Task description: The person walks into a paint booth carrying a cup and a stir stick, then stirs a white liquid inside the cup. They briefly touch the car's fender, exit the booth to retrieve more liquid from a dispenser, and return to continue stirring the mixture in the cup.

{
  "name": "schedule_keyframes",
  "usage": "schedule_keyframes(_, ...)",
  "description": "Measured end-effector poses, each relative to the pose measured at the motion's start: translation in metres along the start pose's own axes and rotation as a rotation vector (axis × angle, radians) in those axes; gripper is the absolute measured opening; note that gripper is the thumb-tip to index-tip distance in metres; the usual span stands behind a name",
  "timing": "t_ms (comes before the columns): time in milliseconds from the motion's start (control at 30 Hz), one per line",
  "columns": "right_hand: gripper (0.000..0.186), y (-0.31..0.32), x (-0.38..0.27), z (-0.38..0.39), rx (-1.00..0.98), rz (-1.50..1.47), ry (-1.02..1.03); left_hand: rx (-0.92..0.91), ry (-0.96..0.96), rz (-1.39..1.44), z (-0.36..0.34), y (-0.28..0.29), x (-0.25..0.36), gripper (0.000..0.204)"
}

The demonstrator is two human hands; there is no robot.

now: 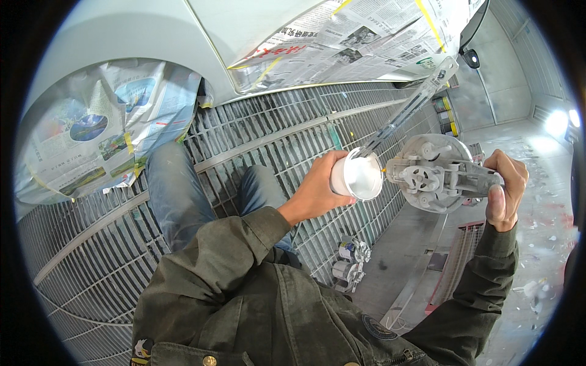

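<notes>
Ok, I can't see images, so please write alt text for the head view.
The left hand holds a white cup with a long stick in it; the right hand grips a round grey lever-topped container. Beyond, newspaper covers parts of a pale car.

Jacket (262,299) was dark olive green, creased, visibly stitched. Left sleeve (210,250) ended in wide cuff; right sleeve (473,293) matched. Pocket flap (180,355) had brass-coloured button (209,361). Round dark patch (378,327) on right side, white-and-yellow emblem (143,348) on left. Jeans (177,189) were faded blue.
</notes>
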State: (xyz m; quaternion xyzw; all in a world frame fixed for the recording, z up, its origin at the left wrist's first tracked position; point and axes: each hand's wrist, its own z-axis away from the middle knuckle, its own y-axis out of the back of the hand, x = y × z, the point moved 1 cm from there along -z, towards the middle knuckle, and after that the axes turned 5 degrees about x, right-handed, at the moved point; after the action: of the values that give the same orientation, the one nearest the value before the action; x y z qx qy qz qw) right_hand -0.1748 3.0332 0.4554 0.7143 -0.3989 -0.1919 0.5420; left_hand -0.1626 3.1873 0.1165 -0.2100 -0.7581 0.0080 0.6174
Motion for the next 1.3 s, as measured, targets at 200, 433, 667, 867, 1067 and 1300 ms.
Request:
schedule_keyframes(200,0.069,0.0010,-0.0039,-0.0026,-0.014,-0.006,0.004,0.003,0.003,-0.007,-0.0006,0.0006,0.0007,0.094)
schedule_keyframes(433,0.066,0.0000,-0.0039,-0.0036,-0.007,0.008,0.022,-0.001,-0.007,-0.029,-0.0001,0.0002,-0.0012,0.094)
schedule_keyframes(667,0.061,-0.0029,-0.0057,-0.0063,-0.006,-0.009,0.023,0.037,-0.045,0.069,-0.0003,-0.0003,-0.0047,0.086)
schedule_keyframes(867,0.062,-0.0032,-0.0034,-0.0059,-0.003,-0.001,0.025,0.037,-0.036,0.070,-0.0010,0.0006,-0.0041,0.086)
schedule_keyframes(1067,0.063,-0.0036,-0.0029,-0.0066,-0.010,0.001,0.026,0.032,-0.030,0.086,-0.0011,0.0013,-0.0036,0.086)
schedule_keyframes(1300,0.072,-0.0041,0.0035,-0.0022,-0.002,-0.005,0.041,0.032,-0.026,0.081,-0.0013,0.0008,-0.0038,0.087)
